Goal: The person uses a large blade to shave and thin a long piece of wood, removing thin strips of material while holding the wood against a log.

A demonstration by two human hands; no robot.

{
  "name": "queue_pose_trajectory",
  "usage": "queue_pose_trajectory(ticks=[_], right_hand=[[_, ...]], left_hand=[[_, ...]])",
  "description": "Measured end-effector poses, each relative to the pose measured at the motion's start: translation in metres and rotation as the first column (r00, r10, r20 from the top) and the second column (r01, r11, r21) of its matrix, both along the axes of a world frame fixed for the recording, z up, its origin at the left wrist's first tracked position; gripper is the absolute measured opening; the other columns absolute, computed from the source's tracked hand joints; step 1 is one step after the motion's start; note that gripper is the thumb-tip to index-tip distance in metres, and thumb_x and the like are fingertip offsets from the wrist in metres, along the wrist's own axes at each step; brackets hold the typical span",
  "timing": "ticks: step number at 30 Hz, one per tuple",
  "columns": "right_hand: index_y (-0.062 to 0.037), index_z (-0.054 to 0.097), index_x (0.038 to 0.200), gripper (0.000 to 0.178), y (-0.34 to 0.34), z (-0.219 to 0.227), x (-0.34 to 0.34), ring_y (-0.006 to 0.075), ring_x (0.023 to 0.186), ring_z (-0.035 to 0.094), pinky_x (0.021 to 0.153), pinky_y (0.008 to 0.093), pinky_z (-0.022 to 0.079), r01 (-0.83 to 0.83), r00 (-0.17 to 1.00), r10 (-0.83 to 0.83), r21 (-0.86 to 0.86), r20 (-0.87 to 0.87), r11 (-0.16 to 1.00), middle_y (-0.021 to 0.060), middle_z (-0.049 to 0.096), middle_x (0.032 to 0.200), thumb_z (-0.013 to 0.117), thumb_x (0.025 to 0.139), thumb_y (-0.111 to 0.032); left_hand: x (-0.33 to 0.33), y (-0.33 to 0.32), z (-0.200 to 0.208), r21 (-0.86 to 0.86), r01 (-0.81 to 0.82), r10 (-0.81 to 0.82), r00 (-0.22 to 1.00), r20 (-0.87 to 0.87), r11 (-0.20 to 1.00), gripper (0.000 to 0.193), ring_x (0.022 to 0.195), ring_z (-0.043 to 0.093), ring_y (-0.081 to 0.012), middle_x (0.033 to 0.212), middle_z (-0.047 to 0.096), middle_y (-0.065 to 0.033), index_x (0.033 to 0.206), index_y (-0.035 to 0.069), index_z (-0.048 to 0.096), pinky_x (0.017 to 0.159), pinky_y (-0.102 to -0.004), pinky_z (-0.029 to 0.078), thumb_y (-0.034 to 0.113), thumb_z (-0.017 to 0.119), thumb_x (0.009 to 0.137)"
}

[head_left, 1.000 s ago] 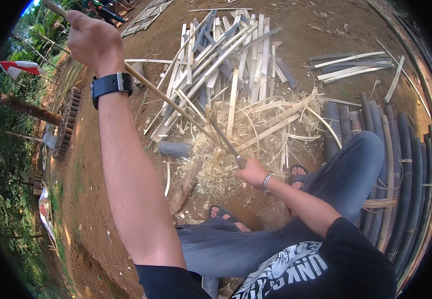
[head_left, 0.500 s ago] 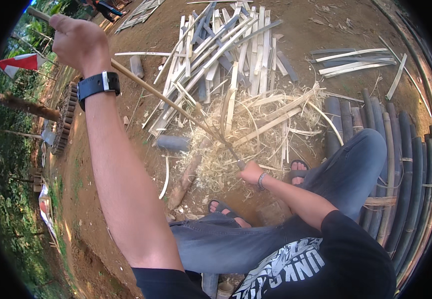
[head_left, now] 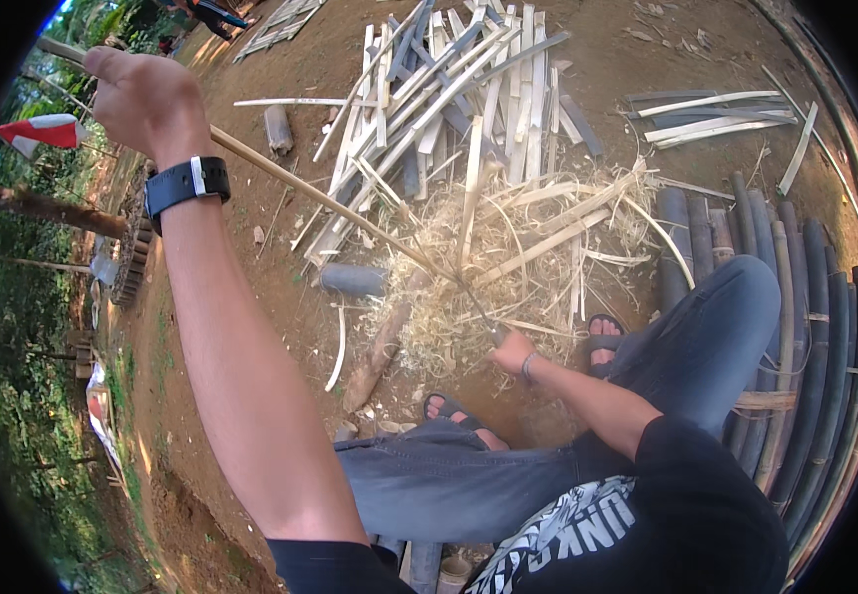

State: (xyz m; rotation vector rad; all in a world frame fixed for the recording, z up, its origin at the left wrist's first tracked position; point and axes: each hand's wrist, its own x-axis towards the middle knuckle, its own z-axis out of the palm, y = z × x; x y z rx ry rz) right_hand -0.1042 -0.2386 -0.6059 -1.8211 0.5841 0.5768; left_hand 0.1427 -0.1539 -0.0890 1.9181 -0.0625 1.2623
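Observation:
My left hand (head_left: 147, 104), raised at the upper left with a black watch on the wrist, is closed around a long thin bamboo strip (head_left: 300, 188). The strip slants down toward my right hand (head_left: 515, 351), which grips the handle of a knife (head_left: 478, 309) low in the middle. Its thin blade points up and left and meets the strip's lower end, though the exact contact is too small to make out. Beneath the blade lies a heap of pale curly shavings (head_left: 429, 327).
Split bamboo slats (head_left: 508, 94) are piled beyond the shavings, with a smaller stack (head_left: 711, 119) at far right. A short log (head_left: 378, 358) lies before my feet, near a dark bamboo piece (head_left: 352, 280). Bamboo poles (head_left: 810, 366) line the right side.
The view has shifted slightly. A curled sliver that stood up near the blade no longer shows there. Both hands keep their grips.

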Motion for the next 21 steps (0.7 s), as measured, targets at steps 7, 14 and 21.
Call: queue_pose_trajectory(ticks=[7,14,21], right_hand=[[-0.0043,0.050,0.052,0.033,-0.032,0.218,0.058,0.0092,0.041,0.039,0.043,0.0288,0.034,0.041,0.812,-0.226,0.334,0.538,0.942,0.0001,0.047,0.046,0.071,0.071,-0.021],[0.0013,0.064,0.066,0.029,-0.018,-0.026,-0.016,0.0253,0.053,0.060,0.056,0.0354,0.050,0.146,0.972,-0.076,-0.321,0.221,0.936,0.0138,0.062,0.059,0.073,0.069,-0.026],[0.0040,0.060,0.064,0.039,-0.014,0.100,0.038,0.0244,0.053,0.058,0.056,0.0363,0.048,0.075,0.974,-0.089,0.075,0.208,0.994,0.0133,0.060,0.058,0.075,0.064,-0.032]], left_hand=[[0.011,-0.007,0.010,-0.026,0.046,-0.044,0.997,0.067,0.999,0.070,0.061,0.055,-0.0366,0.060,0.057,-0.0173,0.057,0.000,0.050,0.067,-0.0495,0.039,0.046,0.016,0.098],[-0.005,-0.035,0.013,-0.114,0.118,-0.118,0.993,0.006,0.986,0.069,0.060,0.052,-0.0336,0.061,0.056,-0.0159,0.057,0.003,0.049,0.065,-0.0485,0.039,0.047,0.015,0.098],[0.008,0.004,0.006,-0.099,0.078,-0.078,0.997,0.008,0.992,0.066,0.062,0.051,-0.0301,0.067,0.056,-0.0152,0.063,0.003,0.050,0.064,-0.0457,0.039,0.048,0.016,0.098]])
